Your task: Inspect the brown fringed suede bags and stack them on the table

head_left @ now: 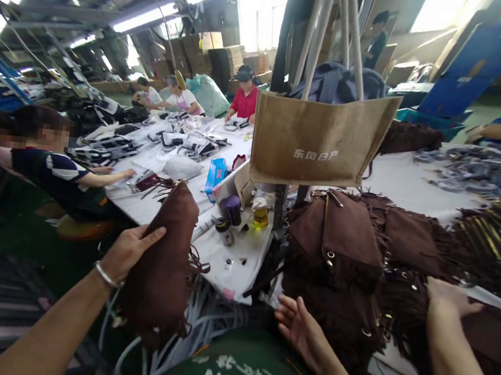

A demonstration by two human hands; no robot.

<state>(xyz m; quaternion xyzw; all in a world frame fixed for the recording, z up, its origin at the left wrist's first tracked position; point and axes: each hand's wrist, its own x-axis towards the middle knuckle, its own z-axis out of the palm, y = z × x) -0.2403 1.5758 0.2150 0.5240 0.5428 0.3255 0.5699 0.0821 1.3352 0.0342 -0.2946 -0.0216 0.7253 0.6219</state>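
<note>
My left hand [131, 252], with a bracelet at the wrist, grips a dark brown fringed bag [164, 262] by its edge. The bag hangs tilted off the table's near side, fringe along its right edge and bottom. My right hand [301, 327] is bare, palm turned inward and fingers extended, in front of my green apron [232, 364]. Just beyond it rises a pile of similar brown fringed bags [338, 244] with metal eyelets and zippers. A co-worker's hand [449, 298] rests on brown bags at the right.
A tan tote bag [318, 141] hangs from a post in the middle. Below it stand a dark can [224, 232], a purple container [231, 209] and a jar of yellow liquid [259, 213]. Grey tubing [214, 321] lies under the table edge. A co-worker [51, 160] sits at the left.
</note>
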